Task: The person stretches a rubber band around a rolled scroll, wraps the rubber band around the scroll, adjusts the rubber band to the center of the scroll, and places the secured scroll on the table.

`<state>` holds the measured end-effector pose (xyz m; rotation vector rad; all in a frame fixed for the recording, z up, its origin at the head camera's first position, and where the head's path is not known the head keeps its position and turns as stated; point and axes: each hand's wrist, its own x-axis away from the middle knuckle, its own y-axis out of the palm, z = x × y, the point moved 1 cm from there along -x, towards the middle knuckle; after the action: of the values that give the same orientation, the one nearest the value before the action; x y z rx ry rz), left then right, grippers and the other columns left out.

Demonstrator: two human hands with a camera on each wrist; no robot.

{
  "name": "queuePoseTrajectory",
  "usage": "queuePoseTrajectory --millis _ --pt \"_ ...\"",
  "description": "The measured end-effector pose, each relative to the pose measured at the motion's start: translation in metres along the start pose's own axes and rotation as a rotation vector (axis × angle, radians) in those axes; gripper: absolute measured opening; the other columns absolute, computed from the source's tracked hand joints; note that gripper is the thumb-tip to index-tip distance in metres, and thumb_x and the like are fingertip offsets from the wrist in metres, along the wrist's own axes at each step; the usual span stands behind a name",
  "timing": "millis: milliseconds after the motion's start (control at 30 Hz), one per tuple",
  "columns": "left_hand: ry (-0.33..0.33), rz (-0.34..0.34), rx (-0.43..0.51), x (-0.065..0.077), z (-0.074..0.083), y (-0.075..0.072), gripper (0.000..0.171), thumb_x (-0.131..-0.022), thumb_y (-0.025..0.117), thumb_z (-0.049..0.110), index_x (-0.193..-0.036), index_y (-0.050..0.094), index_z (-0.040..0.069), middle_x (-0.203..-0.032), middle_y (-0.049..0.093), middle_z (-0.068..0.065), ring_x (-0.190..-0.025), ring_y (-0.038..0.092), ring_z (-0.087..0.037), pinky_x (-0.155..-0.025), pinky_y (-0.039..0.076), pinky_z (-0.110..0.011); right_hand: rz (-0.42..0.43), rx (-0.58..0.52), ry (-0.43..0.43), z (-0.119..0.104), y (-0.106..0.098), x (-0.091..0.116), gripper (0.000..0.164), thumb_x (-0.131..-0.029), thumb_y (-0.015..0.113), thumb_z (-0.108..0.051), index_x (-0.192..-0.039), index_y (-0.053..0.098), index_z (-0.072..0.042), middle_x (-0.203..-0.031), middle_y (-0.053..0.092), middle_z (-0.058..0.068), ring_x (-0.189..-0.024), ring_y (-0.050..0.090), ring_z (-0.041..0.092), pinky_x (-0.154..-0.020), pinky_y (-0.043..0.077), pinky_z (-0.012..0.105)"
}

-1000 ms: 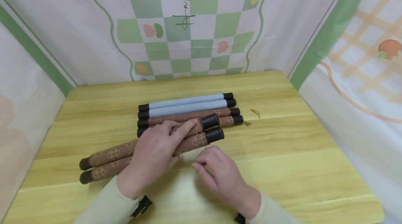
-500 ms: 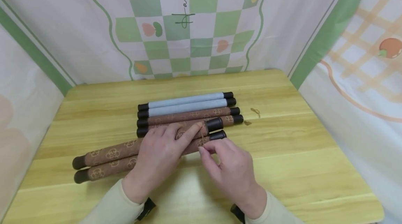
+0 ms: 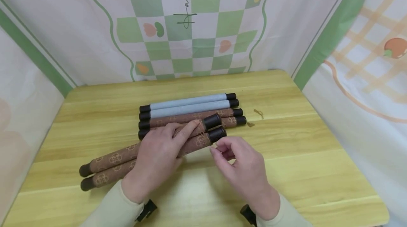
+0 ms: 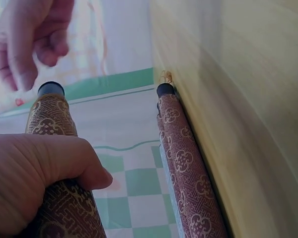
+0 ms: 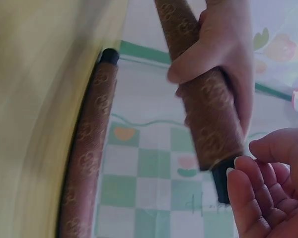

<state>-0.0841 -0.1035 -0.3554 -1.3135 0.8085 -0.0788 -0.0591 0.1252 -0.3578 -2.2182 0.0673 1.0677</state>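
Above the flat, pale-yellow wooden table [image 3: 305, 156], two brown, gold-patterned cloth rolls [image 3: 194, 144] projected either side of the gripping left hand [image 3: 158, 156]; beside their black ends [image 3: 217, 134], the right hand [image 3: 243, 167] was half-curled, its hold indiscernible.

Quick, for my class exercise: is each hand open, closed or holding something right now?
Left hand: holding two brown patterned rolls.
Right hand: open, loosely curled near a black end cap.
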Motion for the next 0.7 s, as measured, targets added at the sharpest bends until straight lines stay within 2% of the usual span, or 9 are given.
queuePoseTrajectory --millis 133,233,300,367,467,533,600,700 --pt "-0.022 -0.007 0.041 0.000 -0.003 -0.003 0.107 -0.061 0.097 0.018 -0.156 0.049 0.023 -0.115 0.072 -0.013 -0.081 0.069 -0.028 -0.062 0.057 -0.044 -0.028 0.008 0.065 0.006 -0.001 0.003 0.015 -0.088 0.079 -0.013 -0.099 0.071 -0.008 -0.086 0.071 -0.001 -0.066 0.068 0.007 -0.062 0.056 0.015" --pt "-0.032 -0.005 0.064 0.000 -0.004 -0.005 0.107 -0.061 0.096 0.018 -0.156 0.047 0.021 -0.115 0.071 -0.013 -0.082 0.069 -0.028 -0.064 0.058 -0.045 -0.046 -0.003 0.077 0.009 0.001 0.004 0.012 -0.088 0.079 -0.012 -0.098 0.073 -0.008 -0.085 0.074 -0.001 -0.066 0.069 0.006 -0.061 0.057 0.016" --pt "-0.036 -0.002 0.076 0.000 -0.004 -0.006 0.107 -0.061 0.096 0.018 -0.156 0.046 0.020 -0.115 0.071 -0.013 -0.084 0.070 -0.028 -0.066 0.059 -0.045 -0.068 -0.030 0.114 0.011 0.004 0.004 0.010 -0.090 0.078 -0.013 -0.098 0.074 -0.009 -0.084 0.075 -0.003 -0.066 0.068 0.004 -0.060 0.056 0.017" --pt "-0.037 0.001 0.092 0.000 -0.003 -0.006 0.108 -0.061 0.095 0.016 -0.156 0.046 0.020 -0.115 0.071 -0.012 -0.085 0.070 -0.028 -0.068 0.059 -0.045 -0.114 -0.118 0.223 0.012 0.006 0.003 0.009 -0.093 0.077 -0.017 -0.099 0.074 -0.010 -0.083 0.075 -0.004 -0.065 0.067 0.004 -0.058 0.056 0.020" --pt "-0.037 -0.003 0.111 0.000 -0.002 -0.007 0.108 -0.060 0.093 0.013 -0.157 0.045 0.020 -0.117 0.070 -0.012 -0.086 0.070 -0.028 -0.070 0.059 -0.045 -0.191 -0.340 0.479 0.013 0.008 0.001 0.015 -0.097 0.075 -0.023 -0.107 0.073 -0.011 -0.090 0.076 -0.001 -0.066 0.069 0.009 -0.060 0.060 0.029" --pt "-0.039 -0.008 0.120 0.000 -0.001 -0.007 0.110 -0.060 0.094 0.014 -0.158 0.044 0.021 -0.118 0.070 -0.012 -0.088 0.070 -0.028 -0.071 0.059 -0.045 -0.218 -0.490 0.641 0.013 0.009 0.000 0.020 -0.099 0.072 -0.026 -0.112 0.071 -0.010 -0.093 0.076 0.005 -0.068 0.072 0.017 -0.062 0.063 0.036" --pt "-0.043 -0.013 0.125 -0.001 0.000 -0.007 0.111 -0.060 0.094 0.015 -0.158 0.043 0.021 -0.119 0.070 -0.012 -0.089 0.070 -0.028 -0.072 0.059 -0.046 -0.222 -0.601 0.731 0.013 0.011 -0.001 0.024 -0.100 0.071 -0.025 -0.114 0.070 -0.006 -0.096 0.077 0.011 -0.071 0.075 0.025 -0.066 0.064 0.041" --pt "-0.050 -0.014 0.130 -0.001 0.002 -0.007 0.111 -0.060 0.094 0.016 -0.158 0.043 0.021 -0.120 0.070 -0.012 -0.091 0.070 -0.027 -0.072 0.060 -0.046 -0.221 -0.675 0.762 0.011 0.014 0.000 0.024 -0.101 0.070 -0.022 -0.112 0.070 -0.001 -0.088 0.076 0.015 -0.072 0.075 0.027 -0.066 0.064 0.043"
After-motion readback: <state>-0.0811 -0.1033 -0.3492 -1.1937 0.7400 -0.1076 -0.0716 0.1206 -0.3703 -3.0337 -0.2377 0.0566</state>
